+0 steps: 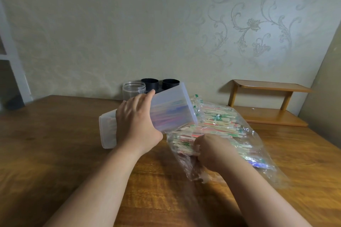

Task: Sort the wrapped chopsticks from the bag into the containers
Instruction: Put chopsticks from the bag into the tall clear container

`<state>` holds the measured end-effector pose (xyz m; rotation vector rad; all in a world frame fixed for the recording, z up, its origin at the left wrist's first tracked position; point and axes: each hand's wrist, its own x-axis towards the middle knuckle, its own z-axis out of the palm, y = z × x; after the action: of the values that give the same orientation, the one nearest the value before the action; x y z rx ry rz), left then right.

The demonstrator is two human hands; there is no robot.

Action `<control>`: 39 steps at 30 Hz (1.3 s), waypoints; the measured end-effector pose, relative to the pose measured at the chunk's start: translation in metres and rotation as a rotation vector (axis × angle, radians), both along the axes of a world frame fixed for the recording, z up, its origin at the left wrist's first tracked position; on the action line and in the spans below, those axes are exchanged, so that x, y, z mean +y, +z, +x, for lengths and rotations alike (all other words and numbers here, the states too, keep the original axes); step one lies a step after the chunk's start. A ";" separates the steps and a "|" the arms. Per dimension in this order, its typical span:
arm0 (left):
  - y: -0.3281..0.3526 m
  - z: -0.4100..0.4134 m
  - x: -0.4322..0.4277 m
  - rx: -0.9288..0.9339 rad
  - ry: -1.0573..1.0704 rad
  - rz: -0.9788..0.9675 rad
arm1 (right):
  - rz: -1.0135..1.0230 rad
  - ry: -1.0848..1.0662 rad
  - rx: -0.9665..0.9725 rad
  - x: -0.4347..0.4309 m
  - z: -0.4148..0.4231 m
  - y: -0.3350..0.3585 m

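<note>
The wrapped chopsticks (217, 123) lie heaped in the clear bag (258, 153) on the table (55, 153). My right hand (212, 151) closes around a bundle inside it. My left hand (136, 125) grips the frosted container (171, 110), tipped mouth-first toward the bag for loading. A clear jar (133, 90) and two black cups (149, 84) wait behind, out of my way.

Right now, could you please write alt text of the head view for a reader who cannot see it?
A left hand tilts a translucent box on a wooden table, its open end toward a clear bag of wrapped chopsticks; the right hand grips a bundle inside the bag. A clear jar and two black cups stand by the wall.
</note>
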<state>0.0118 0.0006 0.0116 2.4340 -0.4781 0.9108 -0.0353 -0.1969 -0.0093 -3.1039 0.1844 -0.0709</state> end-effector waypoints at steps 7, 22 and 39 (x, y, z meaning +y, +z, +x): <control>-0.001 0.001 0.001 0.001 0.003 0.003 | -0.006 0.030 0.041 0.000 0.001 -0.002; 0.000 -0.001 0.000 0.008 -0.003 0.011 | -0.004 0.059 0.085 -0.002 0.000 0.001; 0.001 0.000 0.000 0.006 0.007 0.005 | -0.026 0.073 0.097 -0.001 -0.003 -0.001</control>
<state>0.0115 0.0010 0.0125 2.4435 -0.4709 0.9057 -0.0382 -0.1975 -0.0104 -3.1388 0.0728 0.0802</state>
